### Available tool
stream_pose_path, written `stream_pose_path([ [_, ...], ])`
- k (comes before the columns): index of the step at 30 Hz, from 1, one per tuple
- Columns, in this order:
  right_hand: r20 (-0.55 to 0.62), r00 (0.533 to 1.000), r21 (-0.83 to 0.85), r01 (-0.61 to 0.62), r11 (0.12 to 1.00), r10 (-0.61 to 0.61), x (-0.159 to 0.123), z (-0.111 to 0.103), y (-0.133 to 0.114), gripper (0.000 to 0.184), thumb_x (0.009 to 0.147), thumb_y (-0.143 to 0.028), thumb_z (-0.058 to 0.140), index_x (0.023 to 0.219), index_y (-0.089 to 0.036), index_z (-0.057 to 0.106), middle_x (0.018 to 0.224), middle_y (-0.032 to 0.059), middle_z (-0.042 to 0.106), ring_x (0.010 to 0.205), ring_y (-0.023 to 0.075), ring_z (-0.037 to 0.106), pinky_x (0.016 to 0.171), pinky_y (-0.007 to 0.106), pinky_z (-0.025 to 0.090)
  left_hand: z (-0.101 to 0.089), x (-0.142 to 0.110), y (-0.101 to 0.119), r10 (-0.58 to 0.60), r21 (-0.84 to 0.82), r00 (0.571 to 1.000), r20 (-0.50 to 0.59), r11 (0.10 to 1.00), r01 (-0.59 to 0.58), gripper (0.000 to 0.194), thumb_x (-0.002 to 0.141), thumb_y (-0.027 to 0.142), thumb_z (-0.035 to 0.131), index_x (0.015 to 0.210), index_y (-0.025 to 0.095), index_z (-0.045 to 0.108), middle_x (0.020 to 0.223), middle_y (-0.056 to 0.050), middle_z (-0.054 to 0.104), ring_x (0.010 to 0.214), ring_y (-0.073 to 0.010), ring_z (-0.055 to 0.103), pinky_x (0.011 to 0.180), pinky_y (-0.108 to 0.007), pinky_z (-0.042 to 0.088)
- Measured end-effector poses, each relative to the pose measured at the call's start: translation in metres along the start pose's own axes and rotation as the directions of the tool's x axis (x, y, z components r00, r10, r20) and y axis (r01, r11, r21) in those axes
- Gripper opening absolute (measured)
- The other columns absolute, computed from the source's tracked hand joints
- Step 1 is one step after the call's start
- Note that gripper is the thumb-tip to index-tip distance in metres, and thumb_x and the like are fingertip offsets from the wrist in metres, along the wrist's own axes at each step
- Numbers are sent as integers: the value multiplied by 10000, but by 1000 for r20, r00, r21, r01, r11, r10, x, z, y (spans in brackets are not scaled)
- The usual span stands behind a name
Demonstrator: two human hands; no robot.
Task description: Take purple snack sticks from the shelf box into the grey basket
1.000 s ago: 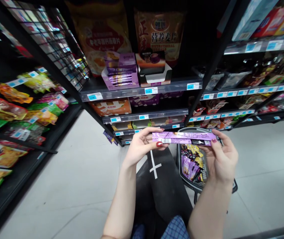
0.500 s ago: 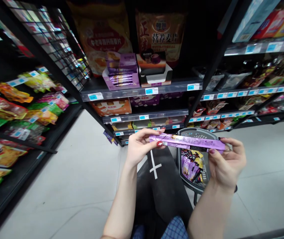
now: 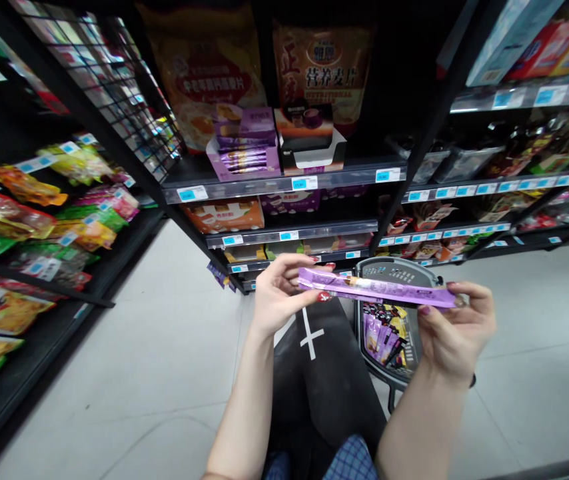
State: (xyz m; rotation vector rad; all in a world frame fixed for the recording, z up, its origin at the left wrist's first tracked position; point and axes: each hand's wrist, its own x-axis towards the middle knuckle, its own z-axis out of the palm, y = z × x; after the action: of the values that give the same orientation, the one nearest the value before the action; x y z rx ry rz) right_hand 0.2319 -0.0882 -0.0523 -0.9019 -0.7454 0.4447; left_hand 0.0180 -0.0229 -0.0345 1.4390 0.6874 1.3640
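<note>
I hold a long purple stick packet [image 3: 374, 288] level in front of me, one end in each hand. My left hand [image 3: 279, 293] pinches its left end between thumb and fingers. My right hand [image 3: 457, 330] pinches its right end the same way. Just below the packet stands a dark shopping basket [image 3: 389, 270] on the floor, with several purple and yellow packets inside. On the shelf ahead sits an open purple display box [image 3: 244, 150] of the same kind of purple packets.
Black shelving [image 3: 284, 181] with blue price tags runs ahead and to the right. A rack of coloured snack bags [image 3: 24, 220] lines the left side. A wire grid panel [image 3: 104, 73] stands at upper left. Light floor tiles [image 3: 154, 360] lie between the shelves.
The packet has turned in my fingers and tilted, its right end dropping lower. My right hand moved a little right and down. The barcode side no longer faces me.
</note>
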Motion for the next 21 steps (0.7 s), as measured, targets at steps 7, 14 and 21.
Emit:
stream_pose_path([
  [7, 27, 999, 17, 28, 999, -29, 0, -1, 0, 390, 481, -124, 818, 798, -203, 605, 672, -46, 642, 581, 120, 623, 548, 248, 513, -4, -1, -4, 93, 85, 996, 13, 992, -93, 277, 598, 145, 786, 841, 182, 659, 844, -30, 709, 790, -191, 692, 668, -260, 551],
  [14, 21, 1000, 8, 22, 1000, -22, 0, 0, 0, 392, 474, -135, 826, 790, -211, 606, 666, -46, 643, 579, 119, 619, 547, 243, 515, -7, -3, -5, 98, 114, 995, 3, 989, -98, 183, 591, 182, 793, 745, 181, 694, 733, -29, 716, 707, -192, 686, 623, -276, 554],
  [21, 12, 1000, -46, 5, 999, -4, 0, 1, 2, 341, 534, -189, 804, 813, -203, 609, 651, -45, 615, 541, 90, 576, 490, 202, 458, -9, -3, 3, 43, 196, 999, 5, 980, -43, 150, 575, 231, 808, 670, 176, 705, 642, -25, 692, 568, -148, 623, 519, -242, 501],
])
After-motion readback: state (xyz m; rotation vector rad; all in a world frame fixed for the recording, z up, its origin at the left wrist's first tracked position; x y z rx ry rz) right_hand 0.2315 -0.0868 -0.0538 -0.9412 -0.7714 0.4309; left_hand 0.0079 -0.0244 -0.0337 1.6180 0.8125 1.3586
